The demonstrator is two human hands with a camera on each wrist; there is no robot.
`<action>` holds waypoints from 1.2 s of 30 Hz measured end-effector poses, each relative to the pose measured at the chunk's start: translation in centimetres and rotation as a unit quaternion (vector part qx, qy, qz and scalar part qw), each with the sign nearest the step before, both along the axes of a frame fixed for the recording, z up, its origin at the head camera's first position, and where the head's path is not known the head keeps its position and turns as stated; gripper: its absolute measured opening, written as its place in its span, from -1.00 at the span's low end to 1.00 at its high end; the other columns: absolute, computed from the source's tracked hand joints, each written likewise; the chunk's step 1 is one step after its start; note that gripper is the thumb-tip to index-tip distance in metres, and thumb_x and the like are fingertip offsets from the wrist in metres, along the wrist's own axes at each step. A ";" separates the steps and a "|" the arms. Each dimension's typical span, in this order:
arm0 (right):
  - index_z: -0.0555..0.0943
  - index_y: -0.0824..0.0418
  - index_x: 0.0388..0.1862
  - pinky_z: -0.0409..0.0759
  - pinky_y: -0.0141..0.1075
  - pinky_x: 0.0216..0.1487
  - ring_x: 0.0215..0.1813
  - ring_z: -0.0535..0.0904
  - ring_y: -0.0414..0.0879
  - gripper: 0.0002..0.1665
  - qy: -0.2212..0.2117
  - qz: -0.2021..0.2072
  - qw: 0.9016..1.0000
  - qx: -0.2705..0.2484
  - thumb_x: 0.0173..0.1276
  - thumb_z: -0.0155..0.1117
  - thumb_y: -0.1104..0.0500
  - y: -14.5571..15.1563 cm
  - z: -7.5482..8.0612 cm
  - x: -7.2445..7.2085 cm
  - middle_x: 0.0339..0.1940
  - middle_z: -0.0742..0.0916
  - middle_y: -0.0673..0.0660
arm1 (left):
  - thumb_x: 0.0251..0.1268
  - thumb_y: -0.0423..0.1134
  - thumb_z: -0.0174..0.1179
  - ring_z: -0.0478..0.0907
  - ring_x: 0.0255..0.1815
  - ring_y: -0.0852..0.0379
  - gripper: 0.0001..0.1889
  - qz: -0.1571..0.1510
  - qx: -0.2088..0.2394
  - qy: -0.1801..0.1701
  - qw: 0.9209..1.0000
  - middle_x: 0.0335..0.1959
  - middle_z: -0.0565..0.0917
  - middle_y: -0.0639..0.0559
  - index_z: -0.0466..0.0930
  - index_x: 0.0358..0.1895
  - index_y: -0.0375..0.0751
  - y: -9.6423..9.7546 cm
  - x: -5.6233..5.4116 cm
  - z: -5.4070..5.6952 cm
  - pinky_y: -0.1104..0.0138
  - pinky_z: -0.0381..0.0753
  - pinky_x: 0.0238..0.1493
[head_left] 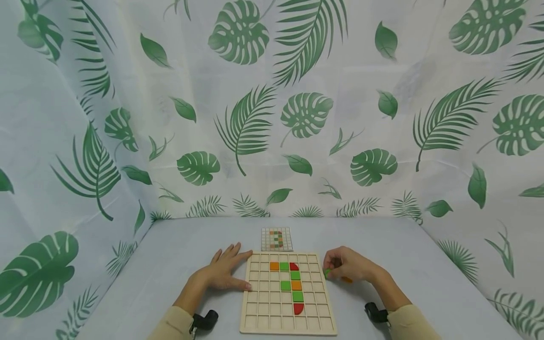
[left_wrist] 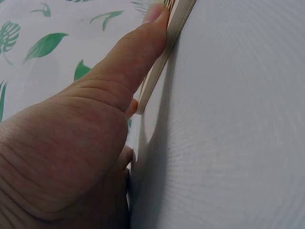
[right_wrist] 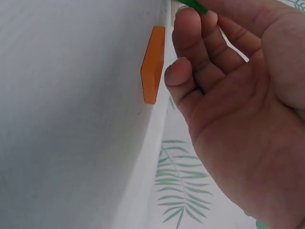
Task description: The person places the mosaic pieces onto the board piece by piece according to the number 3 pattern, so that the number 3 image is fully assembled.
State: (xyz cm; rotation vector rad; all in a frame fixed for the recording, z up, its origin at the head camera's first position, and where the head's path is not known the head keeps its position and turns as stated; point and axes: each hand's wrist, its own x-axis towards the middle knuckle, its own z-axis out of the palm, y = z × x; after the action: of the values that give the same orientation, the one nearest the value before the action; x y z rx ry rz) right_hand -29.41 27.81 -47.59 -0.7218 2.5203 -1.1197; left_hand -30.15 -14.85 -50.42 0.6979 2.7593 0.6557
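A wooden grid board (head_left: 263, 323) lies on the table, with orange, green and red tiles set in several of its squares. My left hand (head_left: 225, 271) rests at the board's left edge, fingers spread; in the left wrist view its thumb (left_wrist: 143, 52) lies against the board's side (left_wrist: 159, 71). Just off the board's right edge, my right hand (head_left: 348, 264) pinches a green tile (head_left: 327, 273) between thumb and fingers. In the right wrist view only a corner of that green tile (right_wrist: 194, 5) shows. An orange tile (right_wrist: 153, 67) is on the table under the right hand.
Behind the board lies a small pattern card (head_left: 277, 239) showing a grid with coloured squares. A leaf-printed cloth (head_left: 255, 141) hangs at the back and along the sides of the white table (head_left: 170, 245).
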 end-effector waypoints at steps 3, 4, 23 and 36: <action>0.64 0.21 -0.28 0.50 -0.37 -0.41 -0.36 0.52 -0.15 -0.84 0.011 -0.021 1.000 -0.002 0.27 0.51 0.30 -0.1 0.1 -0.1 -0.42 0.63 0.04 | 0.00 0.51 0.38 -0.21 0.75 -0.31 0.11 0.000 -0.002 0.000 1.000 0.73 -0.06 -0.25 0.18 0.65 0.23 0.0 0.0 0.0 -0.30 -0.29 0.67; 0.64 0.20 -0.28 0.50 -0.36 -0.41 -0.36 0.51 -0.15 -0.84 0.018 -0.027 0.999 -0.004 0.28 0.50 0.30 -0.2 0.1 -0.1 -0.42 0.62 0.04 | 0.00 0.51 0.39 -0.21 0.75 -0.31 0.11 0.000 -0.002 0.000 1.000 0.73 -0.06 -0.25 0.18 0.65 0.23 0.0 0.0 0.0 -0.30 -0.29 0.67; 0.68 0.09 -0.27 0.52 -0.37 -0.32 -0.31 0.52 -0.17 -0.86 0.088 -0.040 0.995 -0.028 0.32 0.50 0.26 -3.2 -0.2 0.6 -0.38 0.66 -0.01 | -0.02 0.49 0.42 -0.20 0.75 -0.30 0.12 0.003 0.002 0.001 1.000 0.73 -0.06 -0.25 0.20 0.65 0.22 0.2 0.0 0.1 -0.29 -0.30 0.67; 0.70 0.06 -0.22 0.59 -0.38 -0.27 -0.29 0.57 -0.24 -0.88 0.101 -0.002 0.994 -0.027 0.35 0.49 0.23 -4.4 -0.1 0.6 -0.31 0.72 -0.08 | 0.01 0.49 0.41 -0.21 0.75 -0.30 0.11 0.000 -0.001 0.002 1.000 0.73 -0.07 -0.26 0.18 0.65 0.21 0.1 0.2 0.2 -0.30 -0.29 0.67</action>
State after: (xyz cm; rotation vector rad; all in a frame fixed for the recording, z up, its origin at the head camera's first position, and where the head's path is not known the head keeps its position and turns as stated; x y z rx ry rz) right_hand -28.77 23.45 -47.68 -0.8857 2.6675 -1.1747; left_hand -29.99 -14.70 -50.19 0.6986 2.7642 0.6512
